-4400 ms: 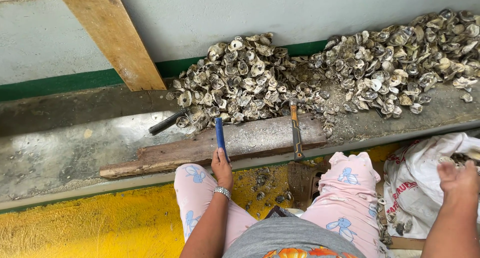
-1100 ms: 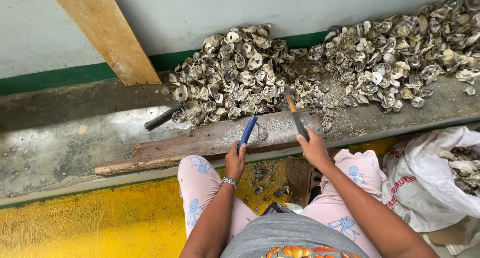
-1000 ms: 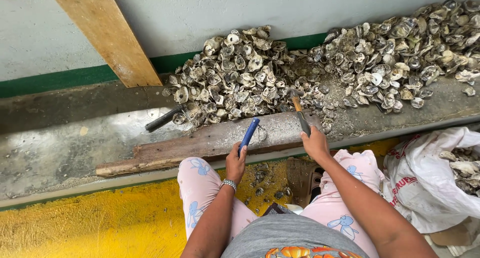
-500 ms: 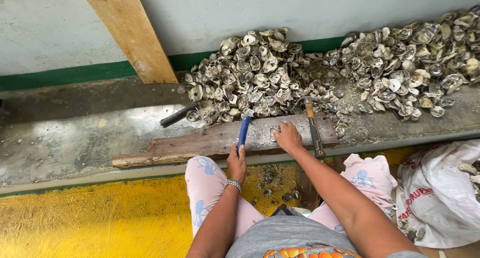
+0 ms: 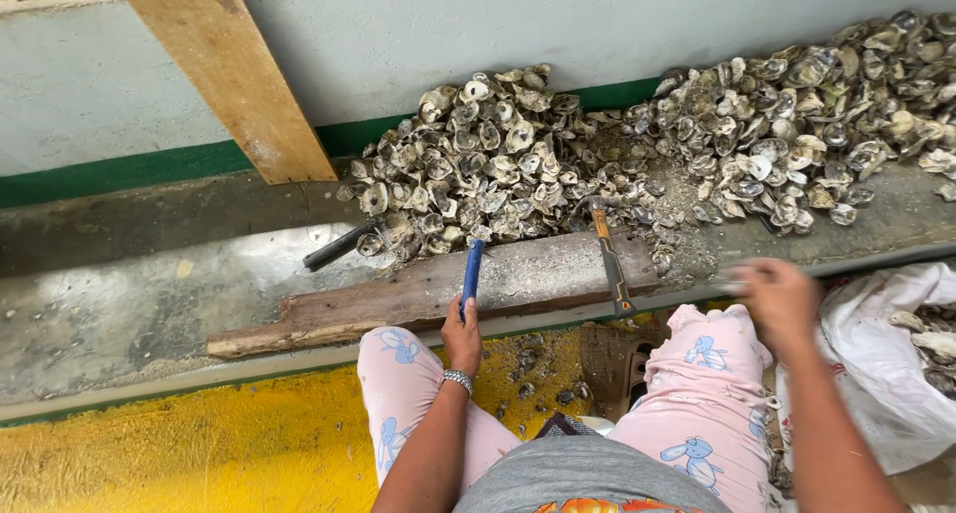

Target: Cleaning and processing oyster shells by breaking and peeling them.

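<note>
Grey concrete ledge (image 5: 149, 294) runs along a painted wall, heaped at its far side with oyster shells (image 5: 518, 154). On a weathered plank (image 5: 398, 299), the left hand (image 5: 462, 336) grips a blue-handled tool (image 5: 471, 269). Right of it lies a hatchet (image 5: 609, 259). The right hand (image 5: 779, 299), blurred, hovers near a white sack (image 5: 881, 374); its grip cannot be told.

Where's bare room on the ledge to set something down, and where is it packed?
Free: the grey ledge left of the wooden plank, below the slanted board; also the yellow floor beside the left hand. Crowded: the oyster shell pile along the wall, and the plank near the hammer.
</note>
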